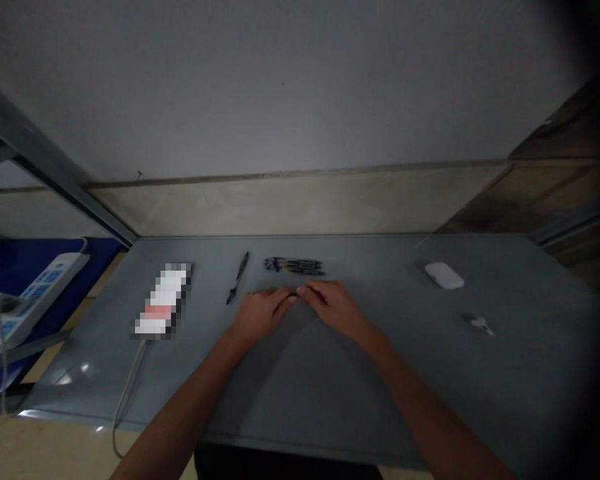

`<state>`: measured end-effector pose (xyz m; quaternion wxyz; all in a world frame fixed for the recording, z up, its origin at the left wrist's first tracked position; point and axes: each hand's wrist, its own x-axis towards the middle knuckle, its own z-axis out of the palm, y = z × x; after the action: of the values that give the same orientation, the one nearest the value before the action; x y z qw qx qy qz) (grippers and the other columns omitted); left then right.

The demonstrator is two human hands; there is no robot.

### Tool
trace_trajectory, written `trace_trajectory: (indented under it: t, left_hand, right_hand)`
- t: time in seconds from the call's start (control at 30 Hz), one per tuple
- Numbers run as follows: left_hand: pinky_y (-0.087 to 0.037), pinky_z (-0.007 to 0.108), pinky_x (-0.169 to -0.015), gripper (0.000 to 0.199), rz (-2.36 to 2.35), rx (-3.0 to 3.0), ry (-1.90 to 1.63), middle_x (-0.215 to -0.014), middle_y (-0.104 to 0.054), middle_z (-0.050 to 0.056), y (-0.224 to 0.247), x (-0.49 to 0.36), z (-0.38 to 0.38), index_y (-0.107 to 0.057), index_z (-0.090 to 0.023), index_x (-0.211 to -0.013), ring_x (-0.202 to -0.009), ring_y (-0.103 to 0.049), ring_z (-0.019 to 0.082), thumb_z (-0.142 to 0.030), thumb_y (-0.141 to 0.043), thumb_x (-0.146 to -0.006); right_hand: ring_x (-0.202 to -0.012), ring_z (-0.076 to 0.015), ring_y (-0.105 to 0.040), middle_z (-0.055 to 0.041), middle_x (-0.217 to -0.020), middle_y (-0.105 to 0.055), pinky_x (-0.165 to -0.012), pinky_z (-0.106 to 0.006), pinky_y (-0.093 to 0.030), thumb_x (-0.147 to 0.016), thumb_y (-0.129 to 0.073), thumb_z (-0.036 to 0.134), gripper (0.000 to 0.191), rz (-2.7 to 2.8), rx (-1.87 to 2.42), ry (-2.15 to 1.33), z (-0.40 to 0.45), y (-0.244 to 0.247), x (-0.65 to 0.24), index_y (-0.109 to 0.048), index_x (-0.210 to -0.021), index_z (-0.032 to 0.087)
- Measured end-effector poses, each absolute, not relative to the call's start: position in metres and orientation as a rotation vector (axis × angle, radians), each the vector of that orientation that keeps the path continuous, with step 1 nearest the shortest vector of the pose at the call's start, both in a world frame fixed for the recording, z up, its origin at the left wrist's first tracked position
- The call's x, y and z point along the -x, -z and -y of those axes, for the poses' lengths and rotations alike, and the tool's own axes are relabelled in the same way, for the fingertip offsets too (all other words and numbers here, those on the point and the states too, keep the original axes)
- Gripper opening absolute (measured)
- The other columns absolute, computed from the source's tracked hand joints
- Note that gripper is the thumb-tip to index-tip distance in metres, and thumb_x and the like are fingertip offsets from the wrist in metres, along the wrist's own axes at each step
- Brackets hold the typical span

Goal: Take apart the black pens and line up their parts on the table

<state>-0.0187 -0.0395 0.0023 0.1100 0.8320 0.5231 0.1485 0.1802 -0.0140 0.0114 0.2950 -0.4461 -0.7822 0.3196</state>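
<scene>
My left hand (263, 311) and my right hand (333, 305) meet above the middle of the grey table. Both are closed, fingertips pinching a slim black pen (295, 294) between them. Most of that pen is hidden by the fingers, so only a short dark piece shows. Just beyond the hands lies a row of several black pens (295, 266), side by side and pointing left to right. Left of the row, a single black pen (239, 277) lies slanted, apart from the others.
A phone (163, 300) with a cable lies at the table's left. On the right are a white rounded case (445, 275) and a small white object (480, 325). A white power strip (35, 300) sits beyond the left edge. A wall (300, 200) bounds the back.
</scene>
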Motion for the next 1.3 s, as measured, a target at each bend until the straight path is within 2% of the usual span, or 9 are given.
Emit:
trace_trajectory:
  t: [0.13, 0.23, 0.33, 0.5, 0.63, 0.77, 0.97, 1.17, 1.3]
  left_hand:
    - [-0.046, 0.026, -0.062, 0.041, -1.596, -2.405, -0.467, -0.086, -0.075, 0.004, -0.004, 0.019, 0.04, -0.065, -0.022, -0.113, -0.072, -0.07, 0.02, -0.048, -0.035, -0.104]
    - [-0.045, 0.025, -0.06, 0.043, -1.589, -2.398, -0.477, -0.082, -0.074, 0.002, -0.004, 0.019, 0.04, -0.062, -0.025, -0.124, -0.068, -0.069, 0.019, -0.056, -0.048, -0.097]
    - [-0.044, 0.025, -0.061, 0.035, -1.545, -2.451, -0.446, -0.086, -0.075, 0.003, -0.003, 0.018, 0.041, -0.065, -0.026, -0.118, -0.071, -0.069, 0.018, -0.049, -0.045, -0.1]
    - [-0.042, 0.025, -0.059, 0.04, -1.605, -2.419, -0.43, -0.082, -0.074, 0.003, -0.002, 0.02, 0.039, -0.068, -0.025, -0.105, -0.068, -0.069, 0.018, -0.043, -0.033, -0.105]
    - [-0.04, 0.026, -0.057, 0.044, -1.635, -2.411, -0.404, -0.078, -0.074, 0.004, -0.001, 0.02, 0.039, -0.068, -0.024, -0.103, -0.067, -0.069, 0.02, -0.047, -0.031, -0.105]
    - [-0.042, 0.027, -0.058, 0.043, -1.6, -2.4, -0.413, -0.082, -0.076, 0.003, 0.0, 0.019, 0.039, -0.066, -0.026, -0.117, -0.069, -0.071, 0.023, -0.059, -0.045, -0.097]
    - [-0.044, 0.027, -0.059, 0.037, -1.588, -2.482, -0.328, -0.084, -0.076, 0.004, 0.0, 0.015, 0.042, -0.066, -0.025, -0.113, -0.07, -0.071, 0.022, -0.047, -0.038, -0.103]
    - [-0.044, 0.027, -0.054, 0.038, -1.699, -2.62, -0.129, -0.086, -0.075, 0.006, -0.001, 0.013, 0.045, -0.065, -0.025, -0.113, -0.065, -0.07, 0.022, -0.045, -0.034, -0.104]
    - [-0.047, 0.027, -0.056, 0.036, -1.682, -2.652, -0.204, -0.085, -0.074, 0.005, -0.001, 0.013, 0.046, -0.065, -0.024, -0.109, -0.069, -0.071, 0.022, -0.044, -0.035, -0.104]
  right_hand:
    - [-0.066, -0.0156, -0.061, -0.0014, -0.079, -0.069, -0.059, -0.024, -0.041, -0.095, -0.057, 0.032, 0.013, 2.038, 1.127, -0.933, 0.015, -0.011, -0.18, -0.064, -0.093, 0.021]
    - [-0.058, -0.0151, -0.055, -0.0003, -0.065, -0.062, -0.055, -0.025, -0.037, -0.097, -0.053, 0.034, 0.03, 2.075, 1.164, -0.847, 0.013, -0.008, -0.181, -0.06, -0.071, 0.021]
    - [-0.053, -0.0146, -0.05, 0.0007, -0.056, -0.056, -0.053, -0.026, -0.034, -0.098, -0.051, 0.037, 0.041, 2.112, 1.167, -0.812, 0.013, -0.006, -0.182, -0.056, -0.061, 0.021]
    - [-0.062, -0.0146, -0.056, -0.0005, -0.074, -0.066, -0.058, -0.025, -0.04, -0.096, -0.054, 0.034, 0.019, 2.077, 1.091, -0.914, 0.014, -0.01, -0.182, -0.066, -0.091, 0.021]
    - [-0.062, -0.0156, -0.055, -0.0008, -0.069, -0.062, -0.059, -0.026, -0.039, -0.097, -0.05, 0.032, 0.026, 2.102, 1.081, -0.843, 0.016, -0.011, -0.18, -0.062, -0.077, 0.021]
    - [-0.055, -0.0152, -0.049, 0.0007, -0.058, -0.052, -0.052, -0.026, -0.033, -0.1, -0.044, 0.037, 0.041, 2.067, 1.118, -0.844, 0.018, -0.012, -0.177, -0.05, -0.062, 0.022]
    - [-0.052, -0.0146, -0.045, 0.0016, -0.054, -0.046, -0.051, -0.027, -0.03, -0.099, -0.043, 0.041, 0.046, 1.959, 1.171, -0.949, 0.018, -0.01, -0.173, -0.045, -0.057, 0.022]
    - [-0.043, -0.0114, -0.032, 0.0047, -0.047, -0.033, -0.044, -0.026, -0.023, -0.095, -0.044, 0.043, 0.048, 1.655, 1.266, -1.26, 0.02, -0.002, -0.165, -0.037, -0.052, 0.023]
    - [-0.041, -0.0102, -0.03, 0.0054, -0.045, -0.032, -0.044, -0.026, -0.022, -0.093, -0.046, 0.046, 0.048, 1.561, 1.328, -1.328, 0.024, -0.005, -0.162, -0.037, -0.051, 0.023]
